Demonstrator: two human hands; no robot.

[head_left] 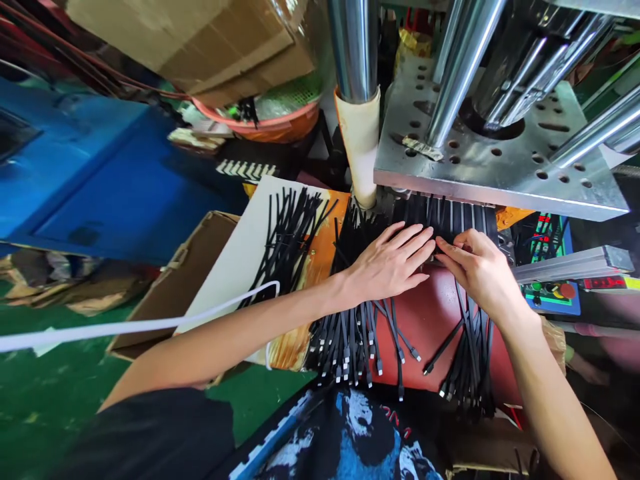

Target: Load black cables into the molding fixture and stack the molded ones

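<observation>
Cables with slim black sheaths and small pale metal plugs (pixel 350 340) lie in a thick bunch beneath the person's left forearm, their plug ends pointing back toward the wearer. The bare left hand (pixel 393 263) is spread palm down over the near edge of a dark slotted metal block (pixel 425 213), its fingers straight and slightly parted. Just beside it, the bare right hand (pixel 477 270) bends in from the other side, thumb and forefinger drawn narrow at that same edge; whether a cable is pinched between them I cannot tell from where I stand.

More black cables, a second bunch (pixel 470 360), trail below the right hand across a smooth red worktop (pixel 420 320). Over to the left, a third bunch of black cables (pixel 287 233) rests on a flat white board (pixel 225 273), next to a strip of stained orange-brown wood (pixel 325 257).

Above the hands sits a heavy silver steel plate drilled with round holes (pixel 480 167), with a polished chrome column in a cream sleeve (pixel 360 140) near its left end. Beyond stand a shallow orange plastic basket (pixel 295 127), a large brown cardboard box (pixel 200 40) and a blue metal cabinet (pixel 100 180).
</observation>
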